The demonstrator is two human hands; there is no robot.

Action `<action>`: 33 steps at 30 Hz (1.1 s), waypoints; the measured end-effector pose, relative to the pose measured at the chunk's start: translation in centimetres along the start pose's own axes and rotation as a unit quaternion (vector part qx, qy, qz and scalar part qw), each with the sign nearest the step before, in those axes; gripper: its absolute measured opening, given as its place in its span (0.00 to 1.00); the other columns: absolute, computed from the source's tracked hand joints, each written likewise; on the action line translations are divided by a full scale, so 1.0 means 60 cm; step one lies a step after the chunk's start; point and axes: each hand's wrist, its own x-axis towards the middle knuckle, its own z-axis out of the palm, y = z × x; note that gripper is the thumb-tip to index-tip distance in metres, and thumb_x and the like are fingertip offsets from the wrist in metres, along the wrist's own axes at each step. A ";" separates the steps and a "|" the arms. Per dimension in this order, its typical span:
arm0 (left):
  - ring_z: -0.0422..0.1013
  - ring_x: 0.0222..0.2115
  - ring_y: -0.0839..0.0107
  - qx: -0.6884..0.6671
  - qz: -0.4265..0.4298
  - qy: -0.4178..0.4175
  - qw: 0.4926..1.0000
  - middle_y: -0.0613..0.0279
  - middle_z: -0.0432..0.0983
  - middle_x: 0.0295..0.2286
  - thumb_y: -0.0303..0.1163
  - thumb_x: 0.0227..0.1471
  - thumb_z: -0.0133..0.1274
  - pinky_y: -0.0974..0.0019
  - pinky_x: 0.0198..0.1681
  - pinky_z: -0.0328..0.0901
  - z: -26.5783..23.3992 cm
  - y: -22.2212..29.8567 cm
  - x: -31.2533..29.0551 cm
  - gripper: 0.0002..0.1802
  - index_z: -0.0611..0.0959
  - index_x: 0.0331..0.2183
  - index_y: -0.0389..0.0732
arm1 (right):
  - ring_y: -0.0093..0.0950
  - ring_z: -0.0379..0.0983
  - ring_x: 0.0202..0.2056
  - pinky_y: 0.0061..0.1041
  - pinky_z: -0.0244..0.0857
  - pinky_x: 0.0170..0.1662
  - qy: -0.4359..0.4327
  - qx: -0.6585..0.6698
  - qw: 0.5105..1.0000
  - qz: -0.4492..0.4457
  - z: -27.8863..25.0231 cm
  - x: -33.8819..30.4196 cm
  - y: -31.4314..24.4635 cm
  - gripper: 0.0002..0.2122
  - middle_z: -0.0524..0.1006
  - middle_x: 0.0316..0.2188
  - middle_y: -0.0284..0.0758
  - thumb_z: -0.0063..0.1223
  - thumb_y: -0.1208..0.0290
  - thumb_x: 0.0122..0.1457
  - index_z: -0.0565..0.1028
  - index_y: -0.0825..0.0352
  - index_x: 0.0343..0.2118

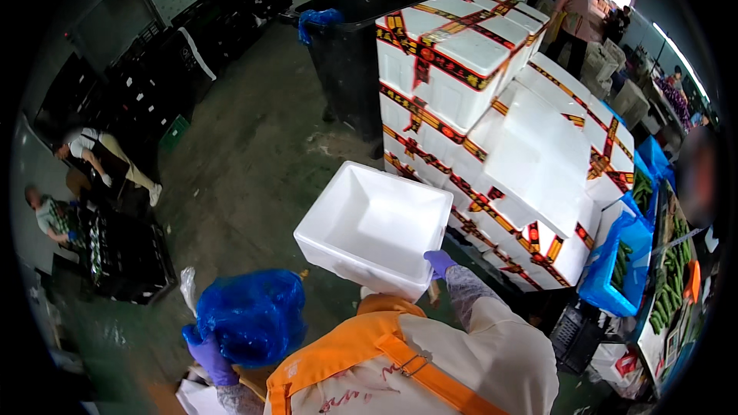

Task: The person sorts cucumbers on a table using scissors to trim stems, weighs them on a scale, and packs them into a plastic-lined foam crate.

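An empty white foam box [360, 267] without a lid is tilted in front of me. My right hand [440, 263], in a purple glove, is closed on its near right corner. Low on the left, my left hand [211, 355], gloved in the same purple, grips the edge of a bulky blue plastic bag [254, 313]. The bag is crumpled and shiny, and I cannot tell what is in it. A pale strip of clear plastic [187, 286] sticks up beside it.
Taped white foam boxes [438, 104] are stacked at the right, with a loose white lid [538, 161] on top. Behind stands a large black bin [342, 69]. Blue-lined boxes [607, 292] and green vegetables [669, 284] lie far right. Two people bend near black crates [138, 261] at left.
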 end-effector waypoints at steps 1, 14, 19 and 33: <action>0.58 0.26 0.76 0.047 0.018 0.005 0.999 0.68 0.63 0.23 0.29 0.46 0.57 0.70 0.31 0.61 0.024 0.010 0.044 0.12 0.68 0.28 0.38 | 0.36 0.77 0.30 0.41 0.74 0.31 -0.019 -0.006 1.000 0.000 0.017 0.026 -0.004 0.15 0.78 0.32 0.43 0.51 0.62 0.55 0.74 0.68 0.41; 0.66 0.28 0.81 -0.415 0.239 -0.086 0.874 0.69 0.72 0.28 0.25 0.50 0.55 0.73 0.34 0.64 0.478 0.380 0.669 0.06 0.74 0.31 0.39 | 0.34 0.75 0.34 0.33 0.70 0.41 0.158 0.062 0.984 -0.057 0.147 0.034 -0.037 0.20 0.77 0.35 0.40 0.58 0.74 0.45 0.72 0.73 0.43; 0.68 0.26 0.77 -0.539 0.377 -0.034 0.752 0.67 0.73 0.26 0.24 0.45 0.61 0.70 0.34 0.65 0.716 0.676 0.839 0.10 0.76 0.30 0.39 | 0.34 0.75 0.37 0.32 0.71 0.40 0.310 0.082 0.947 0.012 0.286 -0.021 -0.025 0.27 0.77 0.37 0.45 0.60 0.73 0.43 0.65 0.74 0.48; 0.64 0.52 0.51 -0.016 0.543 -0.426 0.724 0.49 0.71 0.48 0.43 0.39 0.62 0.58 0.55 0.60 1.315 0.608 0.700 0.31 0.78 0.48 0.47 | 0.30 0.75 0.34 0.30 0.70 0.39 0.343 0.153 0.920 0.112 0.511 -0.060 -0.113 0.22 0.78 0.31 0.38 0.61 0.67 0.44 0.72 0.74 0.42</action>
